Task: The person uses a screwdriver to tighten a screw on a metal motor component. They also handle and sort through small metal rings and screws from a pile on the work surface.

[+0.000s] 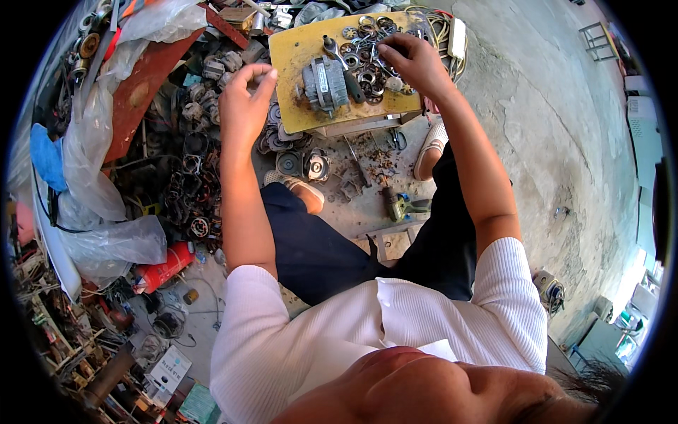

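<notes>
A yellow-topped work table (291, 44) stands in front of me. My left hand (246, 102) hovers at its left edge, thumb and fingertips drawn together. Whatever they may pinch is too small to make out. Over the right part of the table, my right hand (417, 65) reaches among loose metal rings and washers (369, 73), its fingers closed in a pinch; the thing in them cannot be told. Between my hands sits a grey finned electric motor (337, 83) with a pale label. A ratchet wrench (342, 56) with a dark handle lies beside it, on its right.
Under the table are a green-and-black power drill (397, 205) and a round motor cover (317, 165). Scrap motor parts (194, 169) heap up on the left, near plastic sheeting (88, 166) and a red cylinder (164, 267). Coiled cables (441, 25) hang by the table's right corner.
</notes>
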`<state>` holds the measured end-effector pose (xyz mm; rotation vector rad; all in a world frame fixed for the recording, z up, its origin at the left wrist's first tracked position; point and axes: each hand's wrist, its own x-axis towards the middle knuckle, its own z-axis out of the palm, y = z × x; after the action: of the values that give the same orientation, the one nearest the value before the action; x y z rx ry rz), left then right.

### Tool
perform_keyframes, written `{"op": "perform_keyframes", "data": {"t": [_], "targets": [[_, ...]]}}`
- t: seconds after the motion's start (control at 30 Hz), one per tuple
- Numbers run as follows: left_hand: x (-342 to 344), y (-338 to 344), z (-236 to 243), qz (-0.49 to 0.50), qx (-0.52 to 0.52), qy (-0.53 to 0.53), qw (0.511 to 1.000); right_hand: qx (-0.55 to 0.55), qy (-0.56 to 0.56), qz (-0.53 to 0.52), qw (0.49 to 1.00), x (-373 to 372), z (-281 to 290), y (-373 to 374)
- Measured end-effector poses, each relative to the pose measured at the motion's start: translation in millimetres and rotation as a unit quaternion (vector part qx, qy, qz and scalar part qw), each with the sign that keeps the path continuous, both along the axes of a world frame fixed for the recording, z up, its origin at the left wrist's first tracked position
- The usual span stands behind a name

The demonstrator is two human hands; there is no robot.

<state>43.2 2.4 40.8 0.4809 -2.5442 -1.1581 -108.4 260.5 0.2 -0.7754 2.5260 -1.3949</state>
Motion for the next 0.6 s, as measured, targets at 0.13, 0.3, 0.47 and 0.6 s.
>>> {"op": "perform_keyframes", "data": {"t": [0.13,0.3,0.47,0.6], "targets": [[-19,23,4,-0.067,-0.034,0.130,0.989,-0.164,-0.286,0.091,0.940,15,11,-17],[-39,53,3,-0.151,-0.126,0.185,0.963,-0.196,-0.484,0.127,0.843,22,17,-30],[-48,55,6,-0.090,0.010,0.172,0.981,0.021,-0.070,0.040,0.997,7,6,-24],[-45,46,4,-0.069,-0.020,0.147,0.987,0.119,0.158,-0.061,0.978,-5,-5,-14]]}}
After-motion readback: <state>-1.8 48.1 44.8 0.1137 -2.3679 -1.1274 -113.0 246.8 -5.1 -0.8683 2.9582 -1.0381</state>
